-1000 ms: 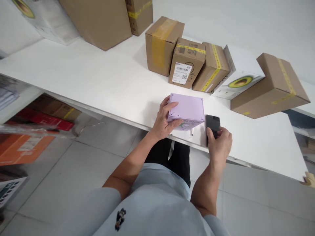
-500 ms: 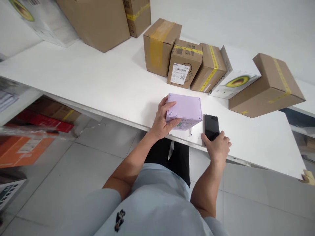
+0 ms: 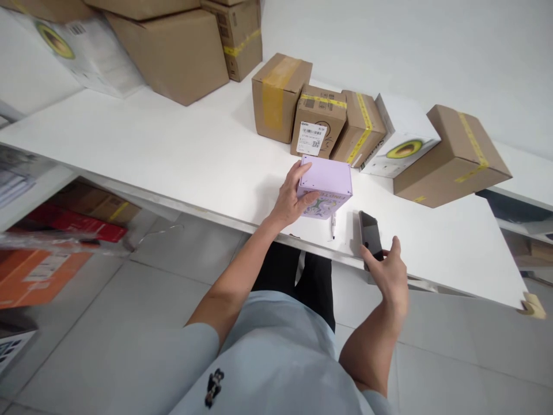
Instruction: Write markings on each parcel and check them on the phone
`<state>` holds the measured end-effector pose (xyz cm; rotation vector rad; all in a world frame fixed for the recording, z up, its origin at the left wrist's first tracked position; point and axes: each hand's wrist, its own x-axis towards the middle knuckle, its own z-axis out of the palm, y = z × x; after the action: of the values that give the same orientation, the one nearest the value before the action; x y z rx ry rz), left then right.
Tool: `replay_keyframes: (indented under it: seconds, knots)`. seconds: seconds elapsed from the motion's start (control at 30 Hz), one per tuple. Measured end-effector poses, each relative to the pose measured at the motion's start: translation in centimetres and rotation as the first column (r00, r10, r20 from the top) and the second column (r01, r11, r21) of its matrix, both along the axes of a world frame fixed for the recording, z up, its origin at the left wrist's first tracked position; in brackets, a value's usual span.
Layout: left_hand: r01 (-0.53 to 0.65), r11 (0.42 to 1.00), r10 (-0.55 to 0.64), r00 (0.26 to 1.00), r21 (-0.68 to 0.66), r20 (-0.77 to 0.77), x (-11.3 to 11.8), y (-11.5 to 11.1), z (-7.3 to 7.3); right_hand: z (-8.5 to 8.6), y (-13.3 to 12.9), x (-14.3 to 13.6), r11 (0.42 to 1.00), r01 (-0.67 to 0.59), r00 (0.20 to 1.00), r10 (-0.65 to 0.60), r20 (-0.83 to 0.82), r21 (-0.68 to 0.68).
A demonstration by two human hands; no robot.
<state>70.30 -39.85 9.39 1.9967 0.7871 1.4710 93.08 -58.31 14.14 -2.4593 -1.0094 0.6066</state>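
My left hand [image 3: 290, 199] grips the left end of a purple box [image 3: 327, 177], its thumb on the printed front and its fingers on the top. Beside the box, on the white table [image 3: 203, 155], lies a white marker [image 3: 333, 225] with a dark tip. A dark phone [image 3: 370, 231] is tilted, its left edge raised from the tabletop. My right hand [image 3: 386, 268] has its thumb at the phone's lower end, with the other fingers spread to the right. A bit of something red shows between the phone and those fingers.
Behind the purple box stands a row of brown cartons [image 3: 279, 106] and a white avocado-print box [image 3: 400, 144]. Larger cartons [image 3: 177, 57] are at the back left. Below the table on the left are shelves and an orange box [image 3: 41, 274]. A tape roll [image 3: 532, 305] sits at the right corner.
The phone has gone from lying flat to tilted, and my right hand's fingers have spread. My left hand and the purple box have shifted slightly away from the table's front edge. The view has shifted.
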Motion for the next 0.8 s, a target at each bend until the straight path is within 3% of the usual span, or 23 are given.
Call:
replay_keyframes:
  seconds: [0.1, 0.17, 0.23, 0.3, 0.33, 0.4, 0.47, 0.57, 0.63, 0.7, 0.8]
  knots:
    - [-0.052, 0.998, 0.052, 0.999, 0.039, -0.012, -0.1, 0.2, 0.7, -0.4, -1.0, 0.8, 0.991, 0.082, 0.987, -0.066, -0.148, 0.103]
    - [-0.171, 0.982, 0.171, 0.985, 0.083, 0.010, -0.6, -0.9, 0.9, -0.9, -1.7, 0.9, 0.973, 0.145, 0.961, -0.095, -0.261, 0.181]
    - [-0.317, 0.942, 0.308, 0.947, 0.107, 0.095, -1.2, -3.2, 0.6, -1.5, -2.4, 0.5, 0.936, 0.205, 0.930, -0.095, -0.356, 0.285]
    - [-0.387, 0.920, 0.368, 0.908, 0.067, 0.201, -1.5, -6.3, -0.1, -2.2, -3.0, -0.5, 0.886, 0.235, 0.913, -0.061, -0.402, 0.399]
    - [-0.349, 0.937, 0.342, 0.917, -0.002, 0.207, -1.5, -8.1, -0.6, -2.5, -3.3, -1.2, 0.861, 0.236, 0.911, -0.035, -0.410, 0.451]
    - [-0.114, 0.961, 0.159, 0.973, -0.250, 0.168, -1.0, -11.7, -1.6, -3.3, -3.6, -2.9, 0.811, 0.209, 0.911, 0.041, -0.410, 0.546]
    - [0.140, 0.883, -0.025, 0.968, -0.449, 0.251, -0.2, -14.9, -2.5, -4.3, -3.9, -5.0, 0.766, 0.130, 0.906, 0.168, -0.390, 0.630]
    - [0.435, 0.732, -0.200, 0.873, -0.524, 0.446, 1.0, -18.4, -3.4, -6.0, -4.1, -8.2, 0.689, -0.081, 0.902, 0.359, -0.241, 0.721]
    - [0.526, 0.649, -0.174, 0.806, -0.550, 0.566, 1.2, -19.9, -3.7, -7.2, -4.2, -10.0, 0.655, -0.219, 0.916, 0.393, -0.079, 0.723]
    - [0.569, 0.560, -0.066, 0.755, -0.602, 0.652, 0.9, -20.8, -3.9, -8.0, -4.4, -11.1, 0.661, -0.308, 0.919, 0.393, 0.034, 0.684]
    - [0.618, 0.437, 0.065, 0.703, -0.653, 0.708, 0.2, -21.3, -4.0, -8.5, -4.5, -11.4, 0.688, -0.374, 0.895, 0.443, 0.048, 0.622]
